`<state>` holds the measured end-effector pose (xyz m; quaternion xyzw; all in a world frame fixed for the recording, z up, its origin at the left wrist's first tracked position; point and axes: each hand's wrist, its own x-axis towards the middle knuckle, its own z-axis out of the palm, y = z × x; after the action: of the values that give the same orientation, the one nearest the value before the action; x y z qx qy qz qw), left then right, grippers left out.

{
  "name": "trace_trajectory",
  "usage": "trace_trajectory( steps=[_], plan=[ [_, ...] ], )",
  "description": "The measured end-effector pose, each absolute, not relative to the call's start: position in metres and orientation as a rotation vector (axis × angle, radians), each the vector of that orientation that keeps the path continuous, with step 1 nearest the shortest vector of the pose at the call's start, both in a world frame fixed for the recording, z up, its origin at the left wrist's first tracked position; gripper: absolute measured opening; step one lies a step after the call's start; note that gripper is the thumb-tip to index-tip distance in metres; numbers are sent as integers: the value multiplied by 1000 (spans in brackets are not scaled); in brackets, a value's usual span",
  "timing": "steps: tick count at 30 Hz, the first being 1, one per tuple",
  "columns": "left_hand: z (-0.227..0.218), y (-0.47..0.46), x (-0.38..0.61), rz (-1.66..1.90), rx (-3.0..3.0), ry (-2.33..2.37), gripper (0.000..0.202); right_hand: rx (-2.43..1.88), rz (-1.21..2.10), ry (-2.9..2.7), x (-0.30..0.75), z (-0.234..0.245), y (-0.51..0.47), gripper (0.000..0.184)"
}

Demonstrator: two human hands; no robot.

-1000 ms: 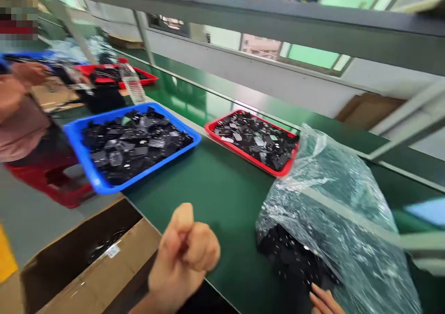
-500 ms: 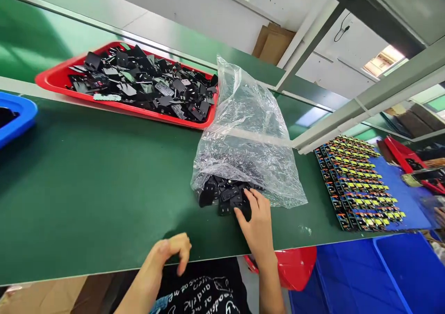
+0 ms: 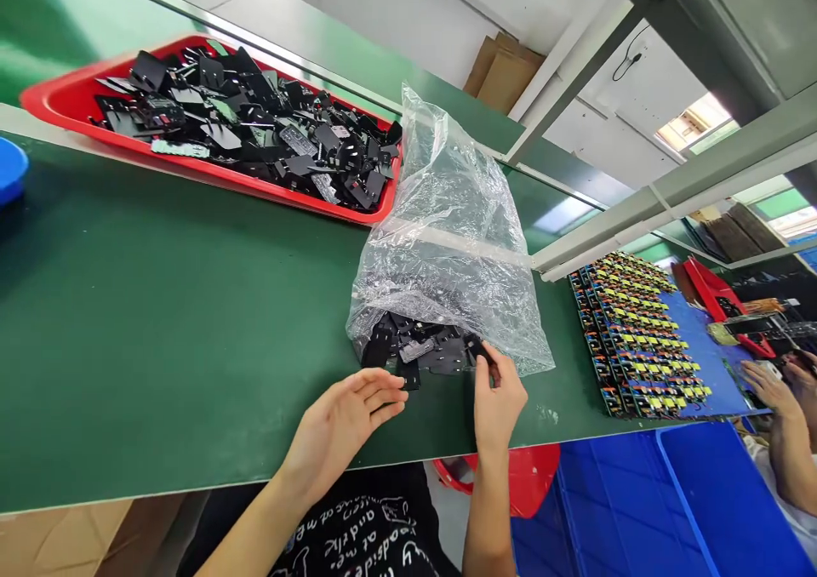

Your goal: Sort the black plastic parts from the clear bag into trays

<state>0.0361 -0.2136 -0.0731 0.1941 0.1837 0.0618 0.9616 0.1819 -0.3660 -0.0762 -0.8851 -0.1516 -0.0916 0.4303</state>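
Black plastic pieces (image 3: pixel 440 354) spill from the mouth of a clear plastic bag (image 3: pixel 459 219) onto the green bench. At the pile's right side, my right hand (image 3: pixel 499 394) has its thumb and fingers closed on a black plastic piece (image 3: pixel 476 347) by the bag's lower edge. My left hand (image 3: pixel 348 415) is open, palm turned inward, fingers stretched toward the pile. Its fingertips come close to a black piece at the front; whether they touch it I cannot tell.
A red tray (image 3: pixel 255 192) full of black parts stands behind to the left, a blue container (image 3: pixel 9 171) at the left edge. Stacked circuit boards (image 3: pixel 638 339) lie right of a metal post. Blue bins (image 3: pixel 613 492) stand below; a co-worker's hands (image 3: pixel 772 385) show far right.
My left hand has moved up and right to the pile, its fingers straightening. My right hand has shifted right and closed on a piece. A co-worker's hands have come into view.
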Motion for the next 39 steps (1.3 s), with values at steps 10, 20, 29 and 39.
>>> trace_trajectory(
  steps=[10, 20, 29, 39],
  plan=[
    [-72, -207, 31, 149, 20, 413, 47, -1934, 198, -983, 97, -59, -299, 21],
    [-61, -209, 31, 260, -27, 431, 47, -2235, -135, -1088, 144, -71, -360, 23],
    [-67, -208, 23, 303, -211, 399, 46, -2196, -142, -1330, 152, -85, -351, 21],
    [-73, -211, 25, 347, -169, 344, 53, -2171, -230, -1448, 152, -82, -338, 18]
  ],
)
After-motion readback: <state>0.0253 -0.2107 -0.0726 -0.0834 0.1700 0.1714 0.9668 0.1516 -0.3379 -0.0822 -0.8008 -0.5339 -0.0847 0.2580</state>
